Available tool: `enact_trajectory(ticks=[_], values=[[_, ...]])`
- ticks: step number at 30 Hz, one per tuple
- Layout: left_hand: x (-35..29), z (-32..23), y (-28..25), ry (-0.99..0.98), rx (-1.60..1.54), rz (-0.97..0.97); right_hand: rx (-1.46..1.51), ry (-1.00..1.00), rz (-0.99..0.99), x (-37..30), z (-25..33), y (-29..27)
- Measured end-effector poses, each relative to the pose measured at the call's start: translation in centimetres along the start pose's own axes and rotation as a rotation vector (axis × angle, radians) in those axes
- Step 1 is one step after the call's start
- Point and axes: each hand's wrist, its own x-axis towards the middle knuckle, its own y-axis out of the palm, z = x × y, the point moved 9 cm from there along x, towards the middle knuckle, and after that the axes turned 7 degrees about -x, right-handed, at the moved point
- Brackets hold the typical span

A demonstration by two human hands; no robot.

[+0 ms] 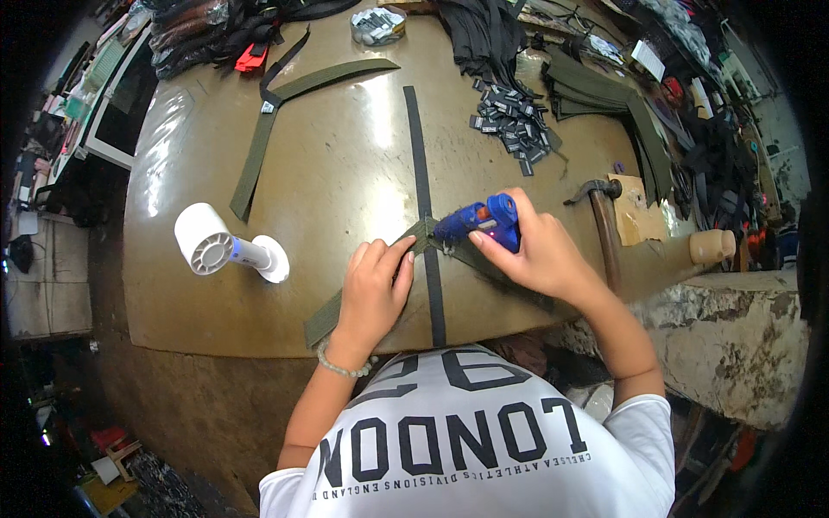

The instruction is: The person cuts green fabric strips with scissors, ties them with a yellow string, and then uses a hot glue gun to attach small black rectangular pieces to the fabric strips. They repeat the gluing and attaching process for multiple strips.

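My right hand (549,252) grips a blue hot glue gun (471,221), its nozzle end pointing left at the place where the straps meet. A green webbing strap (323,323) is bent there, one arm running down to the left and the other down to the right under the gun. My left hand (371,283) has its fingertips pressed together on this strap, beside the nozzle. Beneath the bend runs a long dark strip (418,147) on the tabletop. The glue gun hides part of the right arm of the strap, and the nozzle tip is hard to make out.
A white handheld fan (207,237) stands at left. Another joined green strap (252,164) lies beyond it. Small dark labels (509,121) are heaped at far right, near stacked green straps (596,91). A hammer (602,224) and a tape roll (710,248) lie right; a tub (377,28) sits far.
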Motion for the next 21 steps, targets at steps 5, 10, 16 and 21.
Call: enact_trajectory(ticks=[5,10,16,21], values=[[-0.1,0.1,0.0,-0.002,0.019,0.001,0.026,0.018,0.090,-2.2,0.4,0.8],[0.1,-0.2,-0.1,0.004,0.014,-0.004,0.233,0.046,0.019,-4.6,-1.7,-1.1],[0.0,0.1,-1.3,-0.041,-0.103,-0.088,-0.077,0.533,-1.077,-14.0,-19.3,-12.6],[0.1,0.6,-2.2,-0.074,-0.182,-0.154,-0.533,1.062,-0.519,-17.3,-21.0,-13.5]])
